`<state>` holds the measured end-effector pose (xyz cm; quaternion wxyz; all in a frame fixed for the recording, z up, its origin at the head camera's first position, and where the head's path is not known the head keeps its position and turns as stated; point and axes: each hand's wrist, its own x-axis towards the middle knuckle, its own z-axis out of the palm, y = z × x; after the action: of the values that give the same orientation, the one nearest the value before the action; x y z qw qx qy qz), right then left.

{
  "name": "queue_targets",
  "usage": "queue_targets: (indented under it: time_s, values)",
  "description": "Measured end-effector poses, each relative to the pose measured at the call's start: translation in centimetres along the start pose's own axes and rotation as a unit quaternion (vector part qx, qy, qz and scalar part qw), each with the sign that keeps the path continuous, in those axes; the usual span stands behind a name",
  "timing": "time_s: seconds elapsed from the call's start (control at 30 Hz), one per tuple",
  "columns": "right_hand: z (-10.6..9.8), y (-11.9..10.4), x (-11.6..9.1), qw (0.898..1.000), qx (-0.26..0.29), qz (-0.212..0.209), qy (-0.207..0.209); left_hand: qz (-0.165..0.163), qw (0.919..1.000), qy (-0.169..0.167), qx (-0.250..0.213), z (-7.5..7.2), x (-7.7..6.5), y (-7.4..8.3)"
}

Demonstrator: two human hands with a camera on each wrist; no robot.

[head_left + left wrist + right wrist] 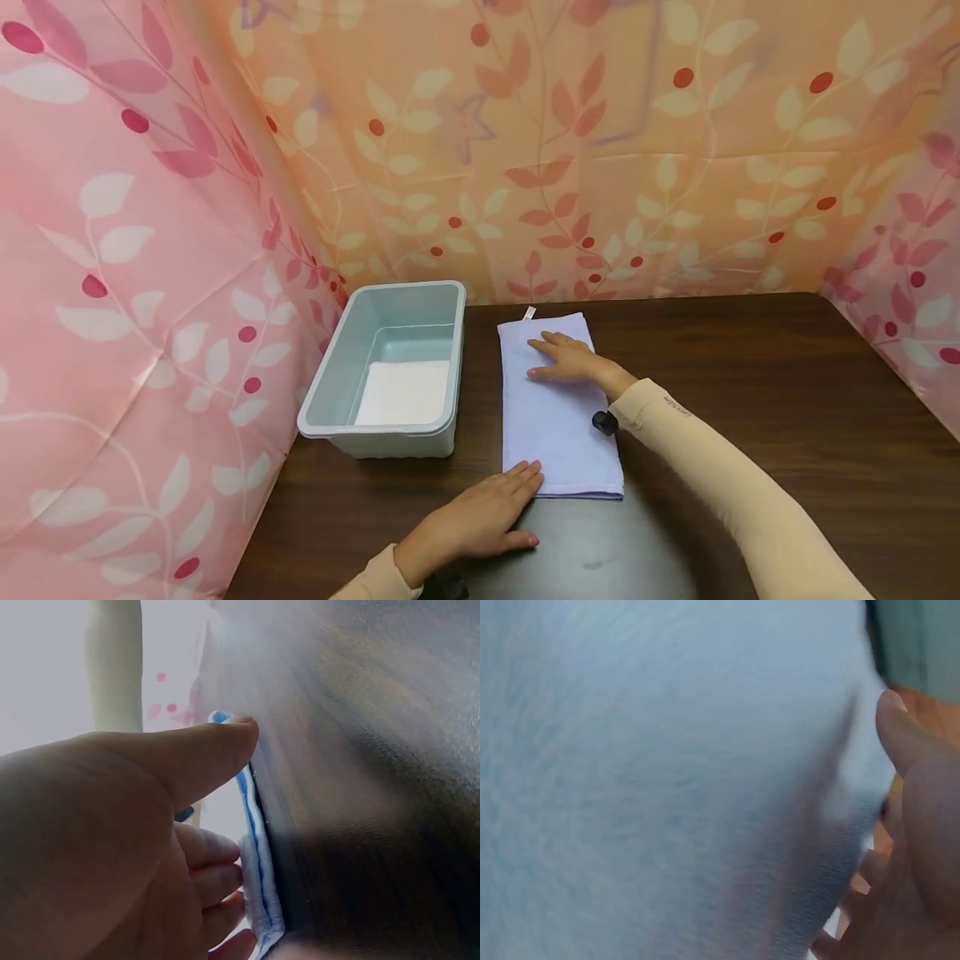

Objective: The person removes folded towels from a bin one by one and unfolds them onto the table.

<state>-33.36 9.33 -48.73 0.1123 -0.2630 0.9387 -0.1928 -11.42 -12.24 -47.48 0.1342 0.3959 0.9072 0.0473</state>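
One folded lavender towel lay on the counter beneath the fingers of two hands: the right hand with fingers spread apart, the left hand with fingers together at the towel's near-left corner. One pale bin stood left of the fingers; only the head view showed one white cloth inside.

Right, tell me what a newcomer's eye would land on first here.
Probably the lilac towel, folded flat on the dark table, with the right hand on its far half and the left hand at its near left corner. Next, the pale blue-green tub to its left, holding something white, and the leaf-patterned drapes behind.
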Motion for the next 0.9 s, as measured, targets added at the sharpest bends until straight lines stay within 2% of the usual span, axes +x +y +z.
queue_targets:
  time_s: [0.17,0.37,0.43,0.5,0.6,0.67,0.77,0.9]
  values:
    - [0.3,-0.1,0.5,0.997,-0.058,0.050,-0.016,-0.004,1.0000,-0.004,-0.002,-0.1,0.0,0.1]
    - [0.3,-1.0,1.4,0.993,-0.066,0.101,-0.007,-0.005,1.0000,-0.003,0.002,-0.1,0.1,0.0]
    - [0.2,-1.2,1.7,0.992,-0.072,0.099,0.001,-0.001,1.0000,-0.001,0.003,-0.1,0.1,0.0]
    - [0.0,-1.2,2.1,0.994,-0.077,0.080,0.000,0.001,1.0000,-0.001,0.001,-0.1,0.1,-0.1]
    - [0.0,-1.2,2.8,0.995,-0.086,0.040,-0.019,-0.001,1.0000,-0.005,-0.004,0.0,0.0,-0.1]
    - [0.1,-1.2,3.1,0.995,-0.084,0.033,-0.040,-0.005,0.9999,-0.010,-0.008,0.0,0.0,-0.1]
    - [0.1,-1.4,3.3,0.994,-0.083,0.052,-0.051,-0.008,0.9998,-0.013,-0.009,0.0,-0.1,0.0]
    - [0.3,-2.0,3.3,0.993,-0.073,0.085,-0.045,-0.012,0.9998,-0.013,-0.007,0.0,-0.1,0.0]
